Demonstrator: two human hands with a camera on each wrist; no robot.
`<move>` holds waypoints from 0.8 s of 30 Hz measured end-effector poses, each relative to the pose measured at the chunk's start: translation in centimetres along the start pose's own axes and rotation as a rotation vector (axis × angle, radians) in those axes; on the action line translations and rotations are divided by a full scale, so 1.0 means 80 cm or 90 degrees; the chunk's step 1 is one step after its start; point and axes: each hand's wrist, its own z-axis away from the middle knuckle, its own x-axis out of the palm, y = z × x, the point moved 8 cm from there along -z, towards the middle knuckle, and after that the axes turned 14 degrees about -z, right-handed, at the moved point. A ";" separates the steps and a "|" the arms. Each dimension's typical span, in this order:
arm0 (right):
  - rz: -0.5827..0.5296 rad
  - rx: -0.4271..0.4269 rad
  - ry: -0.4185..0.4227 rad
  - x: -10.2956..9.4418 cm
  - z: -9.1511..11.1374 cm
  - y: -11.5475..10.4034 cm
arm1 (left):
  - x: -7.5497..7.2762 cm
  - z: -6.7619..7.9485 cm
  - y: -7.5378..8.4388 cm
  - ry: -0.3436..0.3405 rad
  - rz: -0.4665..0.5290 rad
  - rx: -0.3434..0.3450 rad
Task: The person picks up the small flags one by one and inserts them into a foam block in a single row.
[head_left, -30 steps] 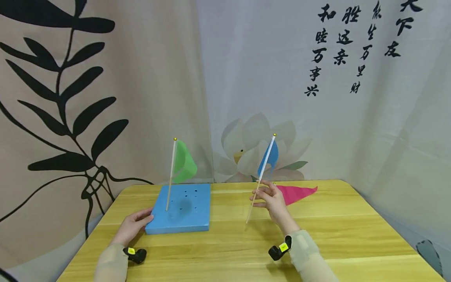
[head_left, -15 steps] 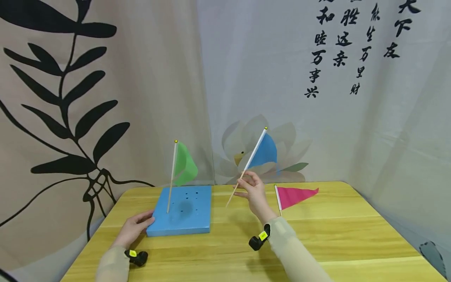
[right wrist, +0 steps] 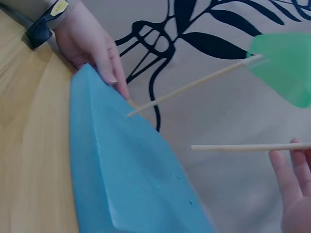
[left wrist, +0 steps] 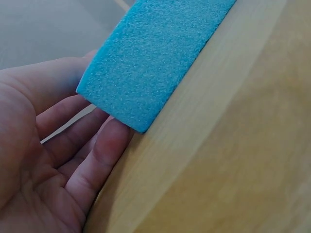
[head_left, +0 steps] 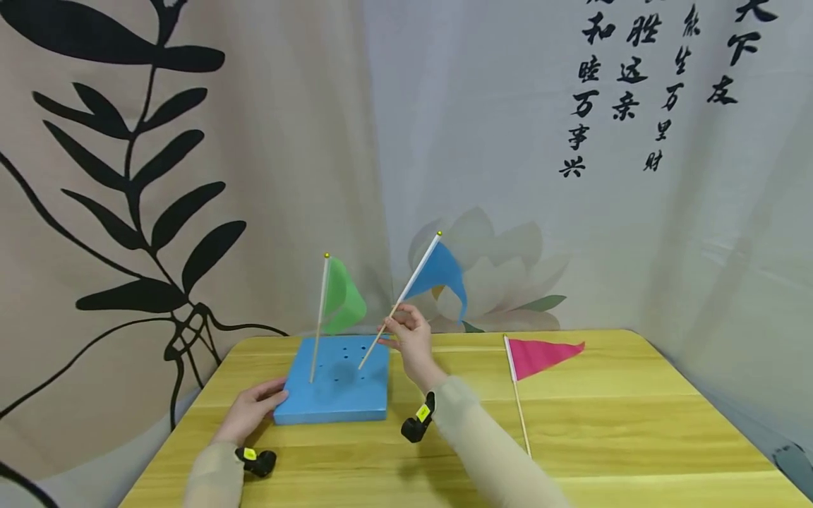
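In the head view, my left hand (head_left: 253, 409) holds the near left corner of a blue foam board (head_left: 336, 413), thumb by the top edge and fingers along the side. The left wrist view shows the fingers against the foam block (left wrist: 146, 63). A green flag (head_left: 343, 300) stands with its stick in the board, tilted slightly. My right hand (head_left: 414, 346) pinches the stick of a blue flag (head_left: 441, 271) below its cloth. This flag leans right, and its lower tip is above the board's holes; the right wrist view shows the stick (right wrist: 233, 147) apart from the foam surface (right wrist: 146, 160).
A pink flag (head_left: 540, 358) lies on the wooden table (head_left: 635, 423) to the right, its stick pointing toward the near edge and partly behind the right sleeve (head_left: 483, 437). A curtain (head_left: 305, 141) with plant drawings and characters hangs behind the table.
My right hand has carried the blue flag leftward from beside the pink flag to above the board, tilting it further right. The pink flag's stick is uncovered. My left hand stays on the board.
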 end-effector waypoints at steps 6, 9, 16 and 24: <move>-0.003 -0.007 0.032 0.012 -0.002 0.026 | 0.000 -0.001 0.002 0.000 0.017 0.003; 0.007 -0.001 0.042 0.015 -0.001 0.039 | 0.001 0.001 0.001 -0.009 0.026 -0.005; 0.035 0.008 0.035 0.021 -0.004 0.060 | -0.001 0.002 0.007 0.000 0.022 0.015; 0.075 0.007 -0.003 0.036 -0.001 0.073 | -0.002 0.007 0.006 0.003 0.019 0.012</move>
